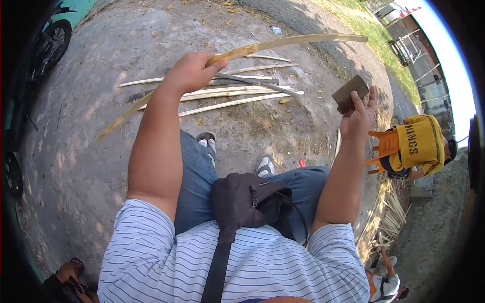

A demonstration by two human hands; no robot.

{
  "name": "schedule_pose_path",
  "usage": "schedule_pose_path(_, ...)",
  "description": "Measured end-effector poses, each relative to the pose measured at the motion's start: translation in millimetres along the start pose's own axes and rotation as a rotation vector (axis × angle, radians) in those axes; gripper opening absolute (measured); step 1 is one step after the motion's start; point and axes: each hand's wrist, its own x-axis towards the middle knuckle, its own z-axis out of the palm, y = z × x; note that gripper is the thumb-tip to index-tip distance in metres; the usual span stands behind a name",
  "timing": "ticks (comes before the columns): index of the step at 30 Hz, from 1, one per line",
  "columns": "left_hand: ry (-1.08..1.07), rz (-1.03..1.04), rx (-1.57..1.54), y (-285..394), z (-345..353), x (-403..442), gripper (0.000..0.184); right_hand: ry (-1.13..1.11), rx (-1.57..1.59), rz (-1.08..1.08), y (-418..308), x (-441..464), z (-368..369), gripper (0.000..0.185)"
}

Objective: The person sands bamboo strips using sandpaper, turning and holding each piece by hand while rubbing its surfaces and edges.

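Note:
My left hand [194,72] is wrapped round a long, curved, pale strip [298,40]. One end of the strip reaches to the upper right, and the other slants down to the left behind my forearm. Off to the right, my right hand [359,112] holds a flat brown piece [351,93] between thumb and fingers, with some of the fingers stretched out. The piece and the strip are apart. On the ground between and beyond my hands lie several pale strips [242,103] and a few dark ones [252,81], roughly side by side.
A black bag [242,199] hangs at my waist above my jeans. To the right, a person in a yellow shirt [419,144] sits on an orange chair [386,144]. Pale pieces [391,219] lie piled at the lower right near another person [386,285]. A motorcycle wheel [58,38] is upper left.

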Motion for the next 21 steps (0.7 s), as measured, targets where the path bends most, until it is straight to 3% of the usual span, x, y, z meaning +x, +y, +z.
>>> schedule_pose_path(4,-0.035,-0.003,0.027,3,6,3,0.049,0.032,-0.023,0.135,42,-11,-8,0.075)
schedule_pose_path(5,-0.041,0.016,0.017,1,9,5,0.048,0.022,-0.048,0.169,46,-13,-7,0.067)
schedule_pose_path(8,-0.033,0.063,0.007,1,18,9,0.048,-0.154,-0.104,0.193,51,-13,-11,0.058)
schedule_pose_path(9,-0.039,0.063,0.008,4,19,10,0.048,-0.168,-0.096,0.154,49,-18,-6,0.049)
schedule_pose_path(15,-0.047,0.105,0.037,11,32,8,0.046,-0.346,-0.338,0.021,42,-26,-11,0.046)
schedule_pose_path(21,-0.068,0.118,0.089,18,45,6,0.043,-0.36,-0.355,-0.11,49,-23,-17,0.044)
